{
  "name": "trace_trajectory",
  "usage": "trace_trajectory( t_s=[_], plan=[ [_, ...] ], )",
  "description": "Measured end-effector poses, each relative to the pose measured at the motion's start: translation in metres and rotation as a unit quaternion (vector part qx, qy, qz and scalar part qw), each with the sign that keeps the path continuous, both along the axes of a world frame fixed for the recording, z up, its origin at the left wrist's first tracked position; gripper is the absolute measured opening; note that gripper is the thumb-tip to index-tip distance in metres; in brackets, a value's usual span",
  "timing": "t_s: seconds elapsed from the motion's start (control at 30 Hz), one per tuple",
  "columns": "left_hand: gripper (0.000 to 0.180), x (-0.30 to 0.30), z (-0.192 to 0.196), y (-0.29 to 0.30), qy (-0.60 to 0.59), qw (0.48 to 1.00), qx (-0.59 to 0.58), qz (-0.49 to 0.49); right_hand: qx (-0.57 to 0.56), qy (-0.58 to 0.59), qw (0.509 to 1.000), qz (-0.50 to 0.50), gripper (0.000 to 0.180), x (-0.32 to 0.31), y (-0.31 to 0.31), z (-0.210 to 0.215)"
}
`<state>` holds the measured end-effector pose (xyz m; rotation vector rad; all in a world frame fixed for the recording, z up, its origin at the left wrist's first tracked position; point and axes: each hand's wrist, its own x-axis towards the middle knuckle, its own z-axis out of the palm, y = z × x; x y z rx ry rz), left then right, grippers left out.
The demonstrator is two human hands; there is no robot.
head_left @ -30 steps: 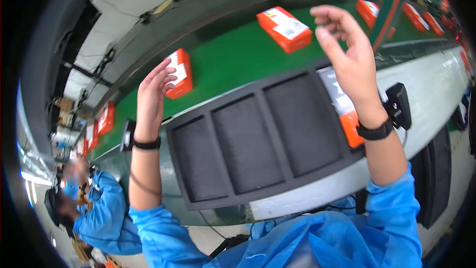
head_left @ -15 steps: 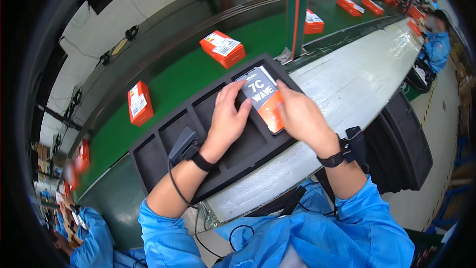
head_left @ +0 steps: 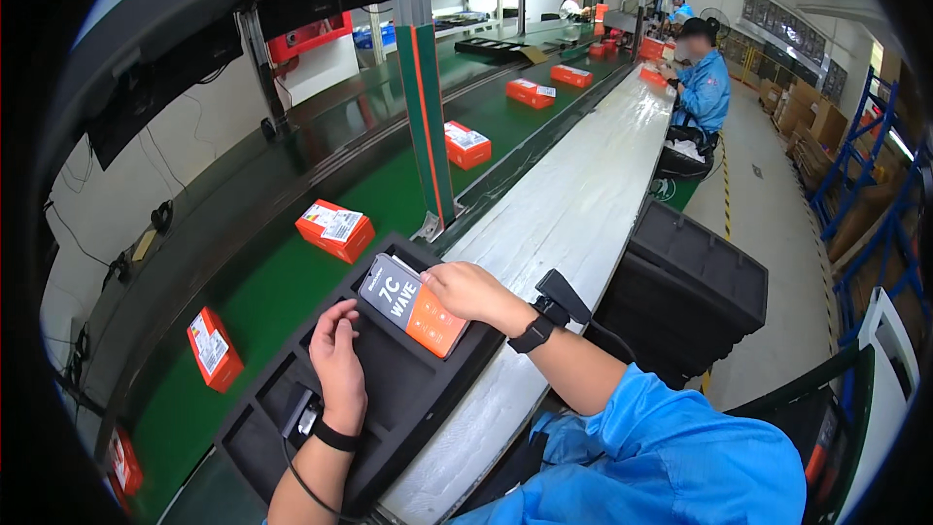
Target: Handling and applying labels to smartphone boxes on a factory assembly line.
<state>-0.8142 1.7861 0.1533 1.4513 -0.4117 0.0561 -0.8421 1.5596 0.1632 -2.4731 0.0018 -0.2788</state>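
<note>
A smartphone (head_left: 413, 306) with a grey and orange printed front lies at the far right end of a black compartment tray (head_left: 428, 413). My right hand (head_left: 471, 294) grips the phone along its upper right edge, fingers closed. Just left of the phone, my left hand (head_left: 337, 360) hovers over the tray's compartments with its fingers loosely curled and apart, and nothing is in it. Small dark devices are strapped at both wrists, and a cable runs from the left one.
Orange-red boxes (head_left: 335, 230) with white labels lie along the green conveyor belt (head_left: 267, 277) beyond the tray. A green post (head_left: 425, 126) stands at the belt's edge. Black trays (head_left: 700, 253) are stacked at right. A co-worker (head_left: 708, 87) in blue sits farther along the white bench (head_left: 573, 194).
The view has turned right, showing more of the bench and aisle. My left hand has come away from the phone's left side; my right hand stays at its right edge.
</note>
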Motion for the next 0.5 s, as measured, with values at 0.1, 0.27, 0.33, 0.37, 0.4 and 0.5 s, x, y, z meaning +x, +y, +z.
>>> trace_trajectory(
  t_s=[0.1, 0.27, 0.33, 0.37, 0.4, 0.5],
  plan=[
    [0.024, -0.008, 0.001, -0.004, 0.028, 0.999, -0.006, -0.037, -0.004, -0.009, 1.0, 0.015, 0.034, 0.003, -0.001, 0.0],
    [0.029, -0.011, -0.009, -0.004, 0.077, 0.992, -0.048, -0.084, 0.183, 0.052, 0.98, 0.065, 0.031, 0.01, -0.012, -0.011],
    [0.037, -0.014, -0.008, -0.001, 0.111, 0.987, -0.061, -0.103, 0.386, 0.058, 0.918, 0.071, 0.029, 0.006, -0.004, -0.008],
    [0.037, -0.013, -0.007, 0.002, 0.108, 0.987, -0.062, -0.102, 0.385, 0.057, 0.918, 0.073, 0.029, 0.009, 0.0, -0.01],
    [0.04, -0.013, -0.007, 0.004, 0.133, 0.982, -0.077, -0.113, 0.427, 0.037, 0.9, 0.08, 0.03, 0.009, 0.004, -0.012],
    [0.048, -0.013, -0.007, 0.01, 0.127, 0.986, -0.064, -0.084, 0.503, 0.017, 0.86, 0.085, 0.031, 0.008, 0.01, -0.007]
  ],
)
